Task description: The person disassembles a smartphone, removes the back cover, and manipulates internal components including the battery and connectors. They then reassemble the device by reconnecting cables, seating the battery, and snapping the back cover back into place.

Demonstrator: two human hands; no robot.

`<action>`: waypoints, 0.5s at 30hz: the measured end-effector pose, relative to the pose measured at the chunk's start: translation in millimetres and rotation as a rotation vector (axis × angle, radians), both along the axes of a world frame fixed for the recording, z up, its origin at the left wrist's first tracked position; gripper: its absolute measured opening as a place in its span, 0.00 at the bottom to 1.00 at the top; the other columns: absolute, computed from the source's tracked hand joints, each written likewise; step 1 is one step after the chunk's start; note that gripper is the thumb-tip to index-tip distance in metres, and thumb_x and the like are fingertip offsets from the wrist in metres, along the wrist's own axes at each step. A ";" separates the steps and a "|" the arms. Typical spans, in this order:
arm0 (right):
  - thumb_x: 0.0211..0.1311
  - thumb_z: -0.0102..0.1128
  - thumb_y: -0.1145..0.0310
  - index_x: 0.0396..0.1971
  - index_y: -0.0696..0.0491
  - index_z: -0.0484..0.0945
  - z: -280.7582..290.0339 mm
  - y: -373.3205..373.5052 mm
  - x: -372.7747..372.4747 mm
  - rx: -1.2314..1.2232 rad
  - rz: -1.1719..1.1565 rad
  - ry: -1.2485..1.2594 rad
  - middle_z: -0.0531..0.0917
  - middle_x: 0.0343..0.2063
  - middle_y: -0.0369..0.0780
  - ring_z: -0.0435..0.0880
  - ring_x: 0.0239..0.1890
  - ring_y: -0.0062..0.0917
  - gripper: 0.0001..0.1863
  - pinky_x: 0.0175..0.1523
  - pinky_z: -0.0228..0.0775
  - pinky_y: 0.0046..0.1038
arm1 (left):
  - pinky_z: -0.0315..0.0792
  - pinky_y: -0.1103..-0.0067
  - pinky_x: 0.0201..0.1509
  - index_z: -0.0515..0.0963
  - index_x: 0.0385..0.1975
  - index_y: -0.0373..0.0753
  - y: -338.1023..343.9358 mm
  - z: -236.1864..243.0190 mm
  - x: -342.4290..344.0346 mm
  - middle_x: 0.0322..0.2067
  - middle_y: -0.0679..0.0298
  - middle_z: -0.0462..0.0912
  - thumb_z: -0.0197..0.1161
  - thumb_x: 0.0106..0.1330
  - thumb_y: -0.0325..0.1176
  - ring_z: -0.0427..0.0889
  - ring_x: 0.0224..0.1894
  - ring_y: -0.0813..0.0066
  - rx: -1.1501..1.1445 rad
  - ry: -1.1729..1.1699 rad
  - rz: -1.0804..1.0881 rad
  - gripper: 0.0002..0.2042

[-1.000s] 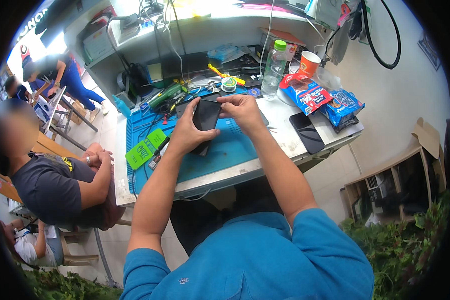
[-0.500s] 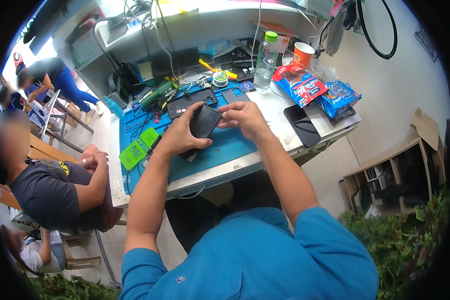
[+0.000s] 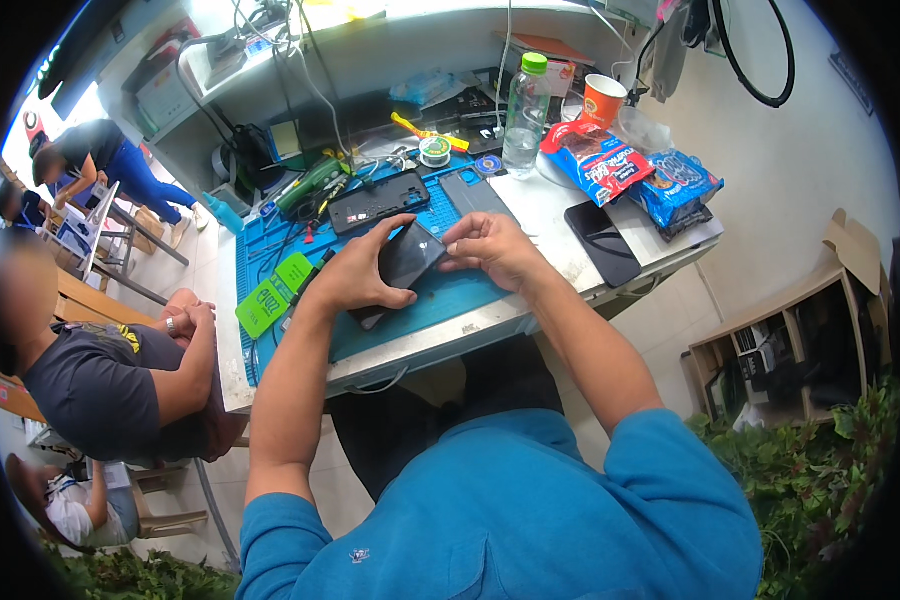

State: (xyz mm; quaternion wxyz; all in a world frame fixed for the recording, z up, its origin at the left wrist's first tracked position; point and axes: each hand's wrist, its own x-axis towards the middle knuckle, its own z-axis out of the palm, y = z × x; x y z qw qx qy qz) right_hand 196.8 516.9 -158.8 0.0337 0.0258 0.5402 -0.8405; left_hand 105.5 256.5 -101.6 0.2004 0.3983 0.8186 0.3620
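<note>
My left hand [image 3: 355,275] is wrapped round a dark smartphone [image 3: 410,260], thumb along the near edge and fingers at the far one. The phone is tilted just above a blue work mat [image 3: 440,315]. At its right corner, the bent fingertips of my right hand [image 3: 495,250] are closed on the edge; any small thing between them is hidden. A dark piece [image 3: 370,318] shows below the phone, partly covered by my left hand. Beyond my hands lie a black phone frame [image 3: 380,202] and a grey flat panel [image 3: 475,195].
A green card [image 3: 273,297], a green tool [image 3: 317,187] and solder spools [image 3: 435,150] lie around the mat. On the right are a water bottle [image 3: 526,120], an orange cup [image 3: 602,100], snack packs [image 3: 595,165] and another phone [image 3: 603,245]. A person [image 3: 120,385] sits to the left.
The smartphone has tilted a little and its face now catches light. My right hand has shifted slightly down along its edge. The view has moved slightly.
</note>
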 end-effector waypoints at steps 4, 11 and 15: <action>0.68 0.72 0.84 0.43 0.63 0.82 -4.5 1.9 -1.9 -0.005 0.056 0.006 0.88 0.43 0.46 0.94 0.44 0.33 0.09 0.53 0.96 0.39 | 0.76 0.68 0.69 0.65 0.83 0.51 -2.1 6.6 -0.4 0.58 0.52 0.87 0.86 0.43 0.36 0.86 0.59 0.59 -0.087 -0.017 -0.027 0.58; 0.67 0.70 0.86 0.39 0.57 0.75 -5.2 2.4 -5.4 -0.027 0.125 -0.020 0.87 0.43 0.47 0.94 0.42 0.34 0.12 0.54 0.96 0.39 | 0.79 0.66 0.65 0.65 0.82 0.51 -6.0 10.5 2.8 0.52 0.46 0.91 0.85 0.43 0.39 0.90 0.55 0.50 -0.100 -0.008 -0.045 0.57; 0.67 0.69 0.87 0.40 0.54 0.71 -3.7 6.2 -9.4 -0.022 0.198 -0.055 0.86 0.45 0.46 0.93 0.44 0.35 0.16 0.56 0.96 0.39 | 0.80 0.66 0.65 0.66 0.82 0.51 -6.4 15.3 5.4 0.52 0.47 0.91 0.86 0.44 0.38 0.91 0.55 0.50 -0.138 0.002 -0.044 0.57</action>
